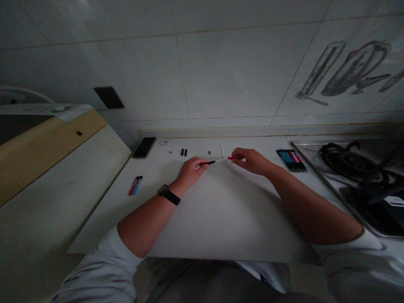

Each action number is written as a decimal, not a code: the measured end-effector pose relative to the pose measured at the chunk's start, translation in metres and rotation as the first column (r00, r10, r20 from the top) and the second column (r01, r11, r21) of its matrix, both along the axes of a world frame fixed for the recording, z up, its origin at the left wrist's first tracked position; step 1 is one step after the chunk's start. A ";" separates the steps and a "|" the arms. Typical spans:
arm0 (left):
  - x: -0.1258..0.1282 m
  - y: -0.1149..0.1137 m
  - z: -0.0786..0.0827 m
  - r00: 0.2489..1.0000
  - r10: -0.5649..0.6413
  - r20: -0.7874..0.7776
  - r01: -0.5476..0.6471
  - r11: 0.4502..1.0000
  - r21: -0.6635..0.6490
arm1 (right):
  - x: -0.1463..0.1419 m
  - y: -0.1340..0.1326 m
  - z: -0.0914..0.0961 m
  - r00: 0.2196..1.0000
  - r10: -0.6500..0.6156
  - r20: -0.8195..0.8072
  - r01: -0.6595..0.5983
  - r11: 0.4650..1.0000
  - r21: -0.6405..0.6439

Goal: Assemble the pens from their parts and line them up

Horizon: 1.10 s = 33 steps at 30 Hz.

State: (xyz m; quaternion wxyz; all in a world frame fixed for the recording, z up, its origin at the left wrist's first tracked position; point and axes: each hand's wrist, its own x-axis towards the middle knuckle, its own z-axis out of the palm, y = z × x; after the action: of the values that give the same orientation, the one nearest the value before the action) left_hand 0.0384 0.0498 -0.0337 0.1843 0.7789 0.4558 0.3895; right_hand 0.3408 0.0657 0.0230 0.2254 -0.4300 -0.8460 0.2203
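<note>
Both my hands are out over the white countertop (221,210). My left hand (190,171), with a black watch on its wrist, is closed on the black end of a thin pen part (217,160). My right hand (252,160) is pinched on the red end of the same piece. The part spans the gap between the two hands, just above the counter. Small black pen pieces (183,152) and a white tube (222,150) lie just beyond my hands.
A row of several pens (291,160) lies right of my right hand. A red and a blue pen (135,185) lie at the left. A dark phone (144,147) rests near the wall. A gas hob (356,176) fills the right side.
</note>
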 end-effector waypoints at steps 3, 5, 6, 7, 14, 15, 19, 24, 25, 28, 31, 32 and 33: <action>0.000 0.000 0.000 1.000 0.000 -0.004 0.000 1.000 -0.006 | -0.001 -0.001 -0.001 1.000 0.007 -0.024 -0.007 1.000 0.023; 0.000 0.000 0.000 1.000 0.004 -0.003 -0.004 1.000 -0.012 | -0.001 -0.001 0.000 1.000 0.017 -0.022 -0.017 0.999 0.034; 0.000 0.000 -0.001 1.000 0.005 -0.003 -0.005 1.000 -0.014 | -0.001 -0.001 0.000 1.000 0.023 -0.021 -0.022 0.999 0.037; 0.000 0.000 -0.001 1.000 0.005 -0.006 -0.005 1.000 -0.014 | -0.001 -0.002 0.000 0.999 0.026 -0.021 -0.025 0.999 0.038; 0.001 -0.001 0.001 1.000 -0.005 -0.016 0.005 1.000 -0.011 | -0.002 -0.003 0.002 1.000 0.030 -0.001 -0.029 0.998 0.053; 0.001 -0.001 0.001 1.000 -0.004 -0.017 0.004 1.000 -0.011 | -0.003 -0.003 0.003 1.000 0.029 0.003 -0.029 0.998 0.055; 0.001 -0.001 0.002 1.000 0.001 -0.026 -0.001 1.000 -0.010 | -0.003 -0.003 0.003 0.999 0.025 0.029 -0.027 0.997 0.074; 0.000 -0.002 0.002 0.999 -0.016 -0.050 0.016 1.000 -0.009 | -0.004 -0.004 0.003 0.997 0.041 0.065 -0.049 0.990 0.131; 0.001 -0.002 0.002 0.998 -0.022 -0.052 0.022 1.000 -0.007 | -0.004 -0.004 0.003 0.997 0.051 0.066 -0.059 0.989 0.139; 0.002 -0.004 0.004 0.997 -0.050 -0.058 0.050 0.999 -0.003 | -0.006 -0.005 0.001 0.995 0.072 0.066 -0.082 0.985 0.152; 0.004 -0.007 0.007 0.995 -0.078 -0.065 0.078 0.997 -0.007 | -0.009 -0.007 -0.001 0.995 0.082 0.063 -0.091 0.982 0.165; 0.004 -0.007 0.007 0.994 -0.085 -0.069 0.085 0.996 -0.010 | -0.010 -0.007 -0.002 0.994 0.088 0.063 -0.097 0.981 0.168; 0.004 -0.008 0.007 0.993 -0.091 -0.074 0.091 0.996 -0.013 | -0.011 -0.008 -0.003 0.993 0.094 0.065 -0.104 0.979 0.173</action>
State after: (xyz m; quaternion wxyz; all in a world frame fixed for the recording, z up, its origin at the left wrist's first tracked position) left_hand 0.0424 0.0419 -0.0265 0.1886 0.8119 0.4281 0.3493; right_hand 0.3299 0.0577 0.0198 0.2272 -0.3718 -0.8886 0.1435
